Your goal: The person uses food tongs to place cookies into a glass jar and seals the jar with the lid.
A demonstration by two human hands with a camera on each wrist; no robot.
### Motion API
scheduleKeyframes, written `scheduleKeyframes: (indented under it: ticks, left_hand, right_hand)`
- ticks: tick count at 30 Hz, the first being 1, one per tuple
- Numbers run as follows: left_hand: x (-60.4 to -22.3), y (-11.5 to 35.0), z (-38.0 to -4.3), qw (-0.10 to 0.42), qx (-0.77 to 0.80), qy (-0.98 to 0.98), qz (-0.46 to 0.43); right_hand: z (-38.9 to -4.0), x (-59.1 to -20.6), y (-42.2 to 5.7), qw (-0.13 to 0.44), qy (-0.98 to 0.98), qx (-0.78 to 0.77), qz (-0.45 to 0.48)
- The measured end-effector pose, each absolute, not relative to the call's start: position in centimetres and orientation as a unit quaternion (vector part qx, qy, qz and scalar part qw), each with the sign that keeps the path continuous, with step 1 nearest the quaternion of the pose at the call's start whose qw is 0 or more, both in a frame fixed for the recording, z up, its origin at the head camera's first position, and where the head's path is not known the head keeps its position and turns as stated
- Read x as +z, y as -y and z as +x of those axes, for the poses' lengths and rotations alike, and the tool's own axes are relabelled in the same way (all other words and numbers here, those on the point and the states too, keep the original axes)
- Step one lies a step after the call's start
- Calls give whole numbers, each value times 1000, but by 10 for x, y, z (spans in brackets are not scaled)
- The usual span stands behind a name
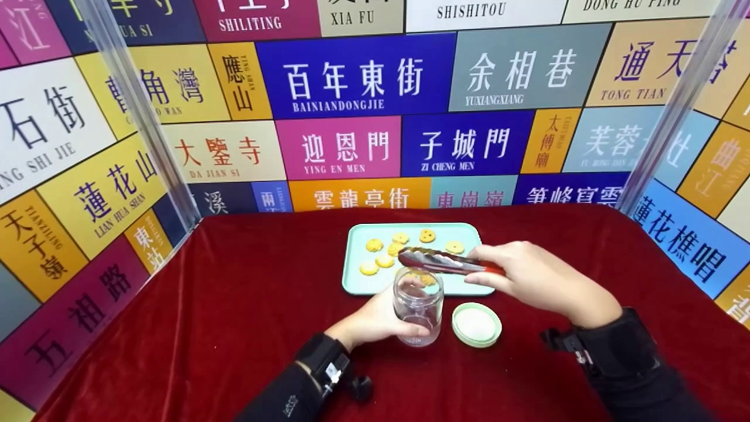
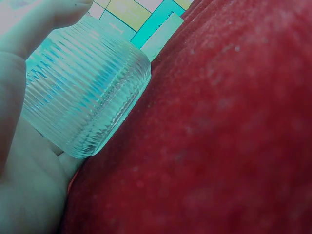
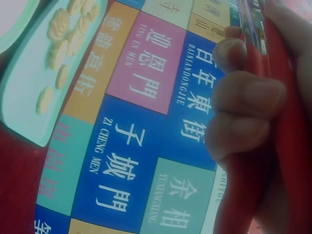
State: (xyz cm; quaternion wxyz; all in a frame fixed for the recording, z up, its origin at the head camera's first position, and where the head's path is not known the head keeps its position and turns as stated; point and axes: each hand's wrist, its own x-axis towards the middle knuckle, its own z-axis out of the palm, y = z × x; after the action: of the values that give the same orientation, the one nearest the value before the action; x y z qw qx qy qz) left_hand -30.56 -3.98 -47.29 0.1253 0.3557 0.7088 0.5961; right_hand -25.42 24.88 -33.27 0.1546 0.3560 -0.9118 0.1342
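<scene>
"What's at the left of the head view?"

"A wide stretch of the red-clothed counter (image 1: pixel 234 310), running to the lower left; its far edge meets the wall of signs (image 1: pixel 357 76). Then the left hand (image 1: pixel 375 319), low in the middle, its fingers curled round a glass jar (image 1: pixel 419 322), thumb across the front."

"Anything in the jar?"

"I can't tell. Its mouth is open and faces up, but fingers and a bit of cookie show through the glass. In the left wrist view only the ribbed lower part fits in; the upper part is cut off."

"And behind it?"

"A pale green tray (image 1: pixel 355 249) in the middle of the frame, with several cookies (image 1: pixel 368 268) on it. The jar and tongs (image 1: pixel 433 261) cover part of its near side."

"Where do the tongs point?"

"Leftward, their tips over the jar's mouth in the picture. How high, or whether they grip anything, is hard to make out."

"To the right?"

"A round green-rimmed lid (image 1: pixel 476 325), just beside the jar, a narrow strip of cloth between it and the tray. Farther right, the right hand (image 1: pixel 521 275), fingers wrapped round the tongs' red handles. Its dark sleeve (image 1: pixel 656 381) is cut off at the bottom edge."
</scene>
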Motion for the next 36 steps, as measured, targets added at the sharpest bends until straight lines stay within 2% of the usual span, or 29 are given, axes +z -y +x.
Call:
scheduleKeyframes:
  ticks: [10, 36]
  left_hand:
    - [-471, 39, -306, 129, 592, -710, 360]
    - [-472, 40, -304, 140, 610, -692, 359]
  right_hand:
    - [-258, -341, -247, 111, 924, 126, 345]
    - [-258, -338, -249, 118, 926, 123, 338]
